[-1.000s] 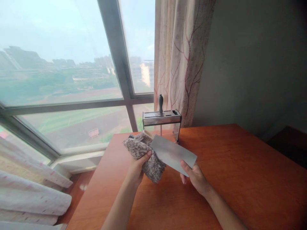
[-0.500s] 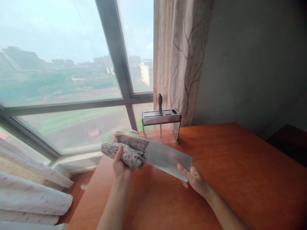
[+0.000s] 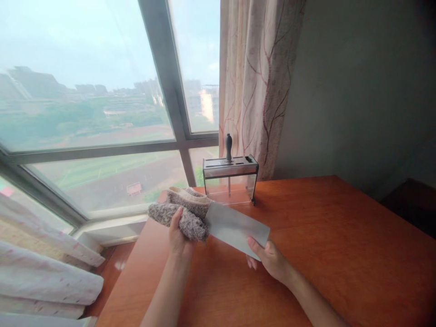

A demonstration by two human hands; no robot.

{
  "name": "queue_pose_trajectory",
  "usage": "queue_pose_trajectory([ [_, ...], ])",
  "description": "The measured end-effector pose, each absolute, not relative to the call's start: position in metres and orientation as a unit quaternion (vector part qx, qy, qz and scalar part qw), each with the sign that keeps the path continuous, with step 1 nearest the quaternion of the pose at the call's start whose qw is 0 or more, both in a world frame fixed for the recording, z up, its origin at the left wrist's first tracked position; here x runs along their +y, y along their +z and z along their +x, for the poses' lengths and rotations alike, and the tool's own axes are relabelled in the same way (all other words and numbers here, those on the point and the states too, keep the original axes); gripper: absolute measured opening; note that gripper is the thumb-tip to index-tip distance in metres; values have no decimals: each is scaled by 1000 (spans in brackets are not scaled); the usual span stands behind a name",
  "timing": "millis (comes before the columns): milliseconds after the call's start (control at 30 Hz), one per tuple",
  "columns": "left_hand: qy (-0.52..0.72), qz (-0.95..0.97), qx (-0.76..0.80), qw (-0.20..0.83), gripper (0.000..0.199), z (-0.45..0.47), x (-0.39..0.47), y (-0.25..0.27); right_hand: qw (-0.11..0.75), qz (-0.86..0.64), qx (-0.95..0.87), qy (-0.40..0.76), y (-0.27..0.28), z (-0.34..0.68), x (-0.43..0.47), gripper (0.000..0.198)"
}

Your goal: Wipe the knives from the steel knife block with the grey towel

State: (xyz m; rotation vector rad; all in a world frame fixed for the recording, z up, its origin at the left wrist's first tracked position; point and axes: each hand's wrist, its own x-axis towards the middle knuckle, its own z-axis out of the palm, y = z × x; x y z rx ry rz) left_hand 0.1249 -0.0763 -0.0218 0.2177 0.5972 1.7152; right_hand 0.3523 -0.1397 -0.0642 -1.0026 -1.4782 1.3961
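My right hand (image 3: 272, 259) grips a wide, rectangular silver cleaver (image 3: 233, 227) at its right end, thumb on the flat of the blade and fingers underneath. Any handle is hidden in that hand. In my left hand (image 3: 181, 238) is a fluffy grey-brown cloth (image 3: 180, 218), folded around the far left end of the blade. The cloth's paler underside shows along its top fold. Both hands hold the cleaver and cloth tilted above the table.
A knife block (image 3: 230, 171) with clear sides and a dark-handled tool upright in it stands at the back of the reddish wooden table (image 3: 323, 245). Behind it hang a patterned curtain (image 3: 259, 81) and a large window (image 3: 95, 109). Another curtain (image 3: 47, 272) lies at the lower left.
My left hand and the cloth have shifted slightly right, and my right hand slightly left, so they are closer together. More of the cloth's pale underside shows.
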Motion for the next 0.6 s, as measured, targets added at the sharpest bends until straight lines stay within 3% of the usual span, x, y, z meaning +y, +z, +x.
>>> queue_pose_trajectory([
  [267, 749, 101, 262, 600, 34, 125, -72, -22, 366, -404, -724, 422, -67, 357, -140, 41],
  [467, 748, 94, 286, 591, 37, 127, -72, -24, 335, -389, -835, 201, -77, 359, -136, 36],
  [600, 752, 84, 286, 588, 37, 128, -73, -25, 358, -387, -808, 261, -69, 358, -138, 31],
])
